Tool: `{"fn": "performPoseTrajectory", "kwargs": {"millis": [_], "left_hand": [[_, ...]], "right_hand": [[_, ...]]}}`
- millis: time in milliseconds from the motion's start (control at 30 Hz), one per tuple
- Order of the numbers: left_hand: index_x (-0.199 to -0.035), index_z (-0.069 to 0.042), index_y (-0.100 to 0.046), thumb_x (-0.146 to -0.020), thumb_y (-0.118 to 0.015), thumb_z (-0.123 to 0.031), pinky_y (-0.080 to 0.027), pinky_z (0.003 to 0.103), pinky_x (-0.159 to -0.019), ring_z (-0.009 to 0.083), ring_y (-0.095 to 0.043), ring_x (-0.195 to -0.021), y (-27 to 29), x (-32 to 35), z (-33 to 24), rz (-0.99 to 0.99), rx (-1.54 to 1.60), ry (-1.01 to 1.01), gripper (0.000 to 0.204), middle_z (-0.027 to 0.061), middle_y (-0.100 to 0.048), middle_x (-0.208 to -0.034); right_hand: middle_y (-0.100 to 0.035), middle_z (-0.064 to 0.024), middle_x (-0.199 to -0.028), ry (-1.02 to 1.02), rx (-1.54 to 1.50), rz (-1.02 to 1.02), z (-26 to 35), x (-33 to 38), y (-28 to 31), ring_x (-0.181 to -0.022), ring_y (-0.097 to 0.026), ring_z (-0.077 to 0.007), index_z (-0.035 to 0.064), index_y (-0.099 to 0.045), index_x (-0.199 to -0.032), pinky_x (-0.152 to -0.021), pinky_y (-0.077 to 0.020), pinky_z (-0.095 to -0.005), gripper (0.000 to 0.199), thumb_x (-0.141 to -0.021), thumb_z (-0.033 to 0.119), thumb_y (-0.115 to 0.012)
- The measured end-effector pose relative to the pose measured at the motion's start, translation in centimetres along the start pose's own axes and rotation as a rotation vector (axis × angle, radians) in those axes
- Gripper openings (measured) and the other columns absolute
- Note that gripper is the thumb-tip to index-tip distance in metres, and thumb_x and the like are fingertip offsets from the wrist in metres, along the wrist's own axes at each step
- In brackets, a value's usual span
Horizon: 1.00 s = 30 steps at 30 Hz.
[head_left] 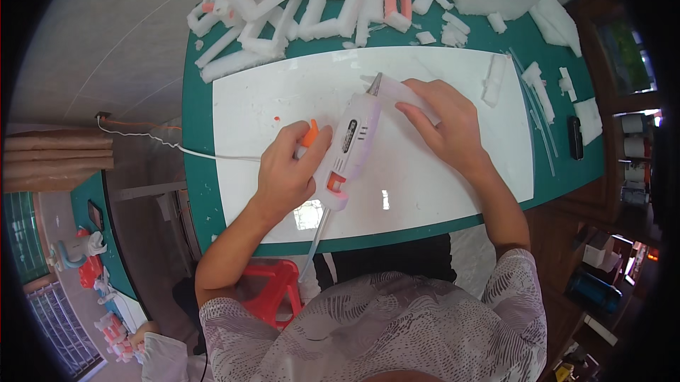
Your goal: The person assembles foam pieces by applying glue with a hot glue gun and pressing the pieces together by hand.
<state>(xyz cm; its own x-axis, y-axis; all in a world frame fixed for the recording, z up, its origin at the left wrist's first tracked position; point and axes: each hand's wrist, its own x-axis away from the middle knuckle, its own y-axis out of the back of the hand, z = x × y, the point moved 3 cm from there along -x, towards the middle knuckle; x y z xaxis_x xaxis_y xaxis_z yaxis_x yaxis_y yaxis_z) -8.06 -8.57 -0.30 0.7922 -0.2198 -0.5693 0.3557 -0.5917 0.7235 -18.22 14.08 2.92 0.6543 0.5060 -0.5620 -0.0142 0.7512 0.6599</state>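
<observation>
So, glue gun [348, 147] mid-board, foam scraps [297, 6] crowding the far edge.
Left hand [287, 173] grips the gun's handle; right hand [443, 123] presses a foam strip [397, 89] flat at the nozzle. White board [453, 191] stays bare toward the worktop [195, 134] near edge.

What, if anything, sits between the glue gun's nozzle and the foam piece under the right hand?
Nothing visible. The glue gun, held by the left hand, has its nozzle tip right at the white foam piece that the right hand presses onto the white board.
</observation>
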Motion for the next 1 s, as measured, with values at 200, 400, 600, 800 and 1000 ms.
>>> {"fn": "performPoseTrajectory", "kwargs": {"millis": [200,400,600,800,1000], "left_hand": [[-0.112,-0.001,-0.066,-0.058,-0.065,0.011,-0.047,0.031,-0.056,0.0262,-0.059,-0.081,-0.10,0.34,0.04,0.039,-0.010,0.015,0.055,0.0163,-0.055,-0.102],[-0.112,-0.001,-0.066,-0.057,-0.065,0.011,-0.046,0.030,-0.057,0.0253,-0.058,-0.082,-0.26,0.38,0.13,0.047,-0.008,0.018,0.056,0.0159,-0.055,-0.101],[-0.112,-0.001,-0.066,-0.058,-0.065,0.012,-0.047,0.031,-0.057,0.0258,-0.059,-0.082,-0.31,0.31,0.22,0.052,-0.001,0.015,0.055,0.0162,-0.055,-0.101],[-0.112,-0.001,-0.065,-0.057,-0.064,0.013,-0.047,0.030,-0.057,0.0265,-0.059,-0.080,-0.26,0.52,0.21,0.062,0.010,0.043,0.056,0.0167,-0.055,-0.101],[-0.112,-0.001,-0.065,-0.057,-0.065,0.012,-0.047,0.031,-0.057,0.0264,-0.059,-0.080,-0.34,0.68,0.33,0.065,0.016,0.036,0.057,0.0167,-0.055,-0.102]], "right_hand": [[-0.068,-0.0149,-0.085,-0.002,-0.011,0.016,-0.18,0.46,-0.03,-0.071,-0.064,-0.0265,-0.0015,-0.067,-0.104,-0.062,-0.0497,-0.0318,0.027,-0.080,0.005,-0.076],[-0.068,-0.0145,-0.086,-0.010,-0.037,0.016,-0.30,0.57,0.07,-0.072,-0.065,-0.0261,-0.0021,-0.067,-0.103,-0.063,-0.0505,-0.0313,0.027,-0.078,0.004,-0.077],[-0.069,-0.0128,-0.091,-0.004,-0.034,0.016,-0.42,0.62,0.07,-0.074,-0.064,-0.0268,0.0008,-0.066,-0.105,-0.064,-0.0514,-0.0336,0.027,-0.081,0.010,-0.076],[-0.070,-0.0124,-0.095,-0.018,-0.031,0.027,-0.31,0.59,-0.06,-0.077,-0.064,-0.0272,0.0012,-0.066,-0.105,-0.066,-0.0523,-0.0337,0.026,-0.081,0.009,-0.076],[-0.070,-0.0119,-0.096,0.020,-0.001,0.007,-0.33,0.60,0.07,-0.079,-0.064,-0.0272,0.0016,-0.067,-0.104,-0.069,-0.0522,-0.0349,0.026,-0.081,0.009,-0.075]]}}
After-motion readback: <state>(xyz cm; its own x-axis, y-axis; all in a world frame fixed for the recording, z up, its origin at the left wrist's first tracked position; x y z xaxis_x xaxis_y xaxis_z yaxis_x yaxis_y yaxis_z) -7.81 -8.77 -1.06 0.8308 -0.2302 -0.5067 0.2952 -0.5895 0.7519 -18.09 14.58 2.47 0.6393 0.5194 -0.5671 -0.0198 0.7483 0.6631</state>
